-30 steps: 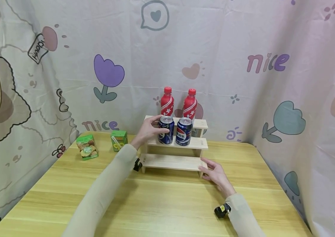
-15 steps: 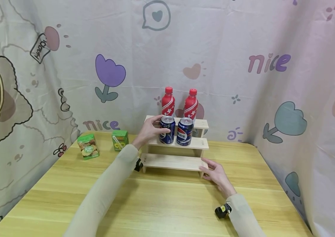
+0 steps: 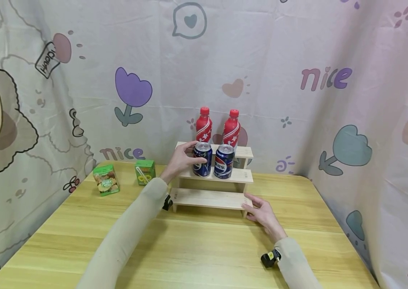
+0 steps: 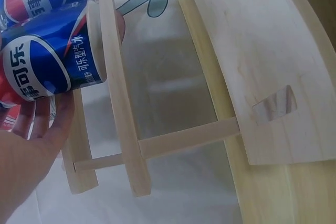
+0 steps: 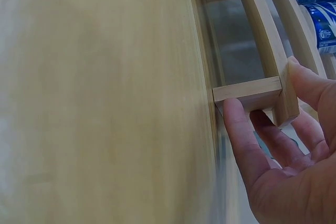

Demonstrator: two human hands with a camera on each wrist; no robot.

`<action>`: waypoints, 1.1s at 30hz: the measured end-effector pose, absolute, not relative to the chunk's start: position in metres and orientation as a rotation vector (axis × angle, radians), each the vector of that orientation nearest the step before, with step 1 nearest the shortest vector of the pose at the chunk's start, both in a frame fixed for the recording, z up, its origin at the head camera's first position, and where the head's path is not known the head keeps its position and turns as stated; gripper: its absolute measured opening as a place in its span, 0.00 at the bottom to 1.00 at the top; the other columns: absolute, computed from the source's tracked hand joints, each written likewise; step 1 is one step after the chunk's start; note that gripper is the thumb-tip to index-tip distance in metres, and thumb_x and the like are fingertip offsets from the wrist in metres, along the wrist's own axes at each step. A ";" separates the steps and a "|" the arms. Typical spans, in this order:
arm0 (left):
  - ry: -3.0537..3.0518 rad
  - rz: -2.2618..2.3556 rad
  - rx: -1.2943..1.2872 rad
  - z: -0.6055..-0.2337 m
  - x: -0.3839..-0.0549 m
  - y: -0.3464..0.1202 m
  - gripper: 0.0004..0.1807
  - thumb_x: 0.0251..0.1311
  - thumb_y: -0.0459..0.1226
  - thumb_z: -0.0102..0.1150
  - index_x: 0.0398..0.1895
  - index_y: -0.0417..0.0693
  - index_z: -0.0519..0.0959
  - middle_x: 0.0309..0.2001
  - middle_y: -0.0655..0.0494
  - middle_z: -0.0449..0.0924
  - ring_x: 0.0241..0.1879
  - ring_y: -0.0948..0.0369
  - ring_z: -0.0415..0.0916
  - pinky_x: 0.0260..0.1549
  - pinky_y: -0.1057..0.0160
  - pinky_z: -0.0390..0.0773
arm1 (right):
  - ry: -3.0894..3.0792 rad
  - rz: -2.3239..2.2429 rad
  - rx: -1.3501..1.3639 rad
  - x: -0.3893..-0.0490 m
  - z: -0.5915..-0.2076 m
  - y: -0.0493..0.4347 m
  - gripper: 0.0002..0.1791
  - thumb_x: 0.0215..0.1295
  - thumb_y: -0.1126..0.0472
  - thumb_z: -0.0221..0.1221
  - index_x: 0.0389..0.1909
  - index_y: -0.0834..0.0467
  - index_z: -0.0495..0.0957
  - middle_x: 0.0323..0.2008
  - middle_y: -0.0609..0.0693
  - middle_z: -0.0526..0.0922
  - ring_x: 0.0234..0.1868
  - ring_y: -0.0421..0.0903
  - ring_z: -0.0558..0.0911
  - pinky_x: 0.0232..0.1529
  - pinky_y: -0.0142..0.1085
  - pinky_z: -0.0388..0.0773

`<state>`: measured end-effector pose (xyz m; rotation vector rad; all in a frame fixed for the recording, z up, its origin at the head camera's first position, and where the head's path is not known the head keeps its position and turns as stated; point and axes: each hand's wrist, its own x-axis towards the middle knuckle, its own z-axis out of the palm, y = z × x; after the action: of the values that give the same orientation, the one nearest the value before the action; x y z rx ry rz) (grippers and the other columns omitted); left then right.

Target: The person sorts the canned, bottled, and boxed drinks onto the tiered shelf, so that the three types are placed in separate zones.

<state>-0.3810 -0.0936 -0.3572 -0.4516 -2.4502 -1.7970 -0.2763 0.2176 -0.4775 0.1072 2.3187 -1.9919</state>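
Observation:
A three-tier wooden shelf (image 3: 207, 196) stands on the table. On its middle tier are two blue Pepsi cans side by side, a left can (image 3: 203, 170) and a right can (image 3: 223, 164). My left hand (image 3: 181, 161) grips the left can, thumb across its front; in the left wrist view fingers also show beneath this can (image 4: 44, 59). At the bottom tier's front right corner, my right hand (image 3: 263, 213) holds the shelf. The right wrist view shows that thumb on the tier's edge and fingertips against the end piece (image 5: 249, 88).
Two red-capped bottles, one left (image 3: 204, 127) and one right (image 3: 231, 130), stand on the top tier. Two green drink cartons, one nearer (image 3: 106, 180) and one with a straw (image 3: 145, 173), stand left on the wooden table (image 3: 196, 249). A patterned cloth (image 3: 279, 52) hangs behind.

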 end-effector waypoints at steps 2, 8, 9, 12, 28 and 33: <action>-2.451 -1.788 -0.449 -0.358 -0.381 -0.093 0.47 0.41 0.48 0.80 0.69 0.55 0.69 0.60 0.50 0.76 0.59 0.49 0.72 0.58 0.46 0.74 | 2.320 -1.992 0.114 -0.276 -0.478 0.218 0.31 0.63 0.63 0.65 0.68 0.58 0.69 0.67 0.67 0.68 0.45 0.44 0.83 0.45 0.44 0.84; -2.452 -1.776 -0.471 -0.358 -0.381 -0.095 0.45 0.42 0.47 0.80 0.68 0.56 0.70 0.60 0.50 0.76 0.59 0.50 0.73 0.57 0.46 0.75 | 2.312 -1.995 0.112 -0.276 -0.478 0.217 0.32 0.63 0.63 0.65 0.68 0.58 0.69 0.68 0.67 0.67 0.44 0.43 0.84 0.45 0.45 0.84; -2.452 -1.777 -0.475 -0.358 -0.381 -0.096 0.45 0.42 0.47 0.80 0.67 0.56 0.71 0.60 0.51 0.76 0.58 0.50 0.73 0.57 0.46 0.75 | 2.310 -1.994 0.110 -0.275 -0.478 0.217 0.32 0.64 0.63 0.64 0.69 0.58 0.68 0.68 0.68 0.67 0.45 0.43 0.83 0.46 0.45 0.83; -2.446 -1.779 -0.494 -0.357 -0.381 -0.097 0.45 0.42 0.46 0.80 0.67 0.55 0.71 0.59 0.51 0.77 0.58 0.50 0.74 0.56 0.47 0.76 | 2.311 -1.992 0.109 -0.275 -0.478 0.217 0.32 0.64 0.63 0.64 0.69 0.58 0.68 0.68 0.68 0.66 0.46 0.44 0.83 0.47 0.46 0.83; -2.389 -1.729 -0.545 -0.358 -0.376 -0.101 0.41 0.50 0.47 0.75 0.68 0.52 0.68 0.59 0.47 0.76 0.58 0.47 0.74 0.58 0.45 0.74 | 2.310 -1.964 0.160 -0.276 -0.482 0.218 0.35 0.59 0.56 0.69 0.68 0.51 0.70 0.67 0.62 0.70 0.47 0.45 0.84 0.43 0.37 0.84; -2.258 -1.774 -0.523 -0.359 -0.370 -0.107 0.31 0.56 0.45 0.70 0.62 0.47 0.73 0.53 0.45 0.79 0.53 0.51 0.77 0.56 0.50 0.76 | 2.323 -1.969 0.144 -0.276 -0.481 0.218 0.33 0.62 0.58 0.67 0.68 0.54 0.70 0.67 0.66 0.69 0.47 0.46 0.84 0.42 0.38 0.84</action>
<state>-0.3704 -0.1074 -0.3585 -0.5233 -2.2582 -1.7741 -0.2755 0.2176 -0.4807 0.1435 2.3228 -1.9692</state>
